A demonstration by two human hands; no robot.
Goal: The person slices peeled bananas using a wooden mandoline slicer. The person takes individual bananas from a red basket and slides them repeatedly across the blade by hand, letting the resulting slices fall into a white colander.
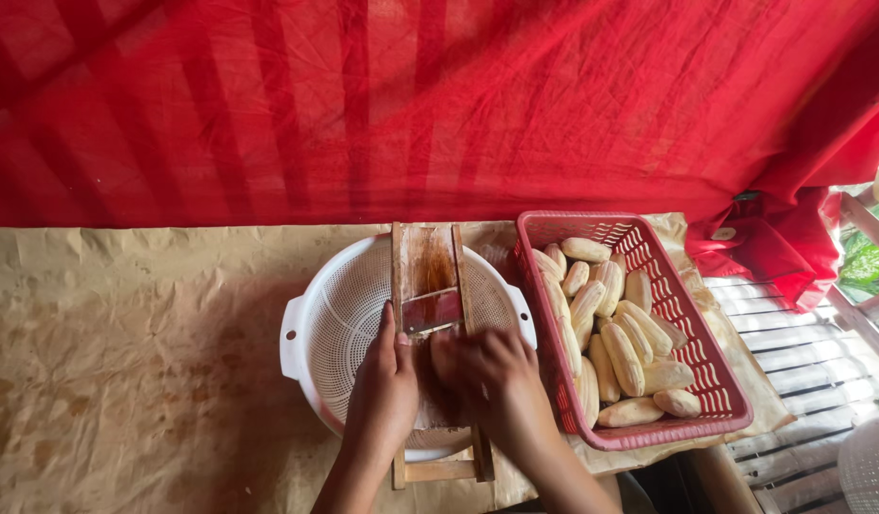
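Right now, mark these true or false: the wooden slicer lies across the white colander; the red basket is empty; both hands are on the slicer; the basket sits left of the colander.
1. The wooden slicer lies across the white colander: true.
2. The red basket is empty: false, it holds peeled bananas.
3. The left hand and right hand are both on the slicer: true.
4. The basket sits left of the colander: false, it sits to its right.
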